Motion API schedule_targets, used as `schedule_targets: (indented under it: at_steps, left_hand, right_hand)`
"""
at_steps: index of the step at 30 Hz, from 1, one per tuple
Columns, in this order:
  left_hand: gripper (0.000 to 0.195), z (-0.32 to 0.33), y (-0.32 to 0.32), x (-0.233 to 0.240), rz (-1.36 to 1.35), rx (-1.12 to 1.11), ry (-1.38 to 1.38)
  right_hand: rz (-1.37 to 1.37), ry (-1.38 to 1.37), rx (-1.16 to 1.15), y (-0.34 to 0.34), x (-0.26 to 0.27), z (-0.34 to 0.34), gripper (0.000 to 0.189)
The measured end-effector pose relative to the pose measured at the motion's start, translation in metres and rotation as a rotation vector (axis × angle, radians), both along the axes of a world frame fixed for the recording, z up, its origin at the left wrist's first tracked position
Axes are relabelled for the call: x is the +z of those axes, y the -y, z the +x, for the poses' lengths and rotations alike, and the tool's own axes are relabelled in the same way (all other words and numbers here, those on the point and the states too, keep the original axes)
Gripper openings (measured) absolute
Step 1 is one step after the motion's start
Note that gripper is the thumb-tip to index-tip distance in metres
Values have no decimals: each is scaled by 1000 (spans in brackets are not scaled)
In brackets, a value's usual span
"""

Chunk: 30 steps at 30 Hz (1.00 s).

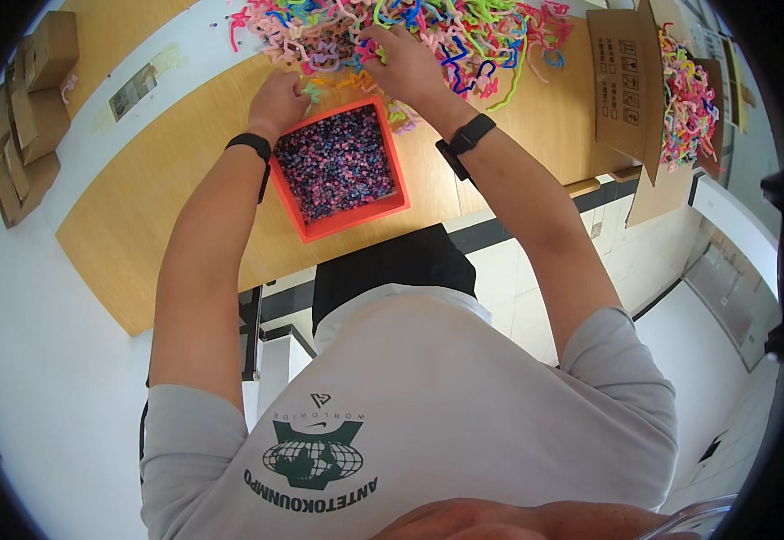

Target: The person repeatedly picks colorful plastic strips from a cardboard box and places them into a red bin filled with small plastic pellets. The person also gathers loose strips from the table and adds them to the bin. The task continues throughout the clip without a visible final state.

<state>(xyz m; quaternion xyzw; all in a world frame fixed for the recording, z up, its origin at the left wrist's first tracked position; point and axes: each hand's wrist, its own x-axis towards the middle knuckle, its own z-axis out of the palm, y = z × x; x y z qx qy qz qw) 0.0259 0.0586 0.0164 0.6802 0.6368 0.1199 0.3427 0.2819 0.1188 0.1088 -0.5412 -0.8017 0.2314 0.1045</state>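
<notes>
A heap of bright bent pipe-cleaner-like strands [486, 40] covers the far side of the wooden table. My left hand [280, 98], its fingers curled, is just above the left corner of a red square tray [402, 179] filled with small dark, pink and blue beads [338, 162]. A pale green strand [311, 92] shows at its fingertips; the grip itself is hidden. My right hand [402, 64] reaches into the near edge of the heap, fingers bent over pink and green strands; whether it grips any cannot be told. Orange strands [348, 82] lie between the hands.
An open cardboard box [624, 88] at the right holds more coloured strands [688, 101]. Cardboard boxes [44, 101] stand at the far left. The wooden table's [135, 223] near edge runs in front of my body. Small loose beads lie by the heap.
</notes>
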Motion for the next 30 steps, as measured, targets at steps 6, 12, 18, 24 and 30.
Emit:
schedule_targets:
  at_steps: [6, 12, 18, 24, 30]
  left_hand:
    - [23, -28, 5, 5, 118, 218, 25]
    - [22, -37, -14, -17, 282, 562, 124]
    - [55, -9, -51, -18, 21, 623, 140]
    - [64, 23, -66, -19, -86, 627, -77]
    - [45, 7, -64, -33, -40, 581, 26]
  right_hand:
    - [10, 121, 102, -1, -34, -35, 49]
    - [53, 149, 142, 9, -70, -61, 44]
    - [63, 175, 178, 3, -86, -62, 43]
    - [81, 69, 172, -6, -76, -40, 41]
    - [42, -156, -38, -6, -42, -7, 34]
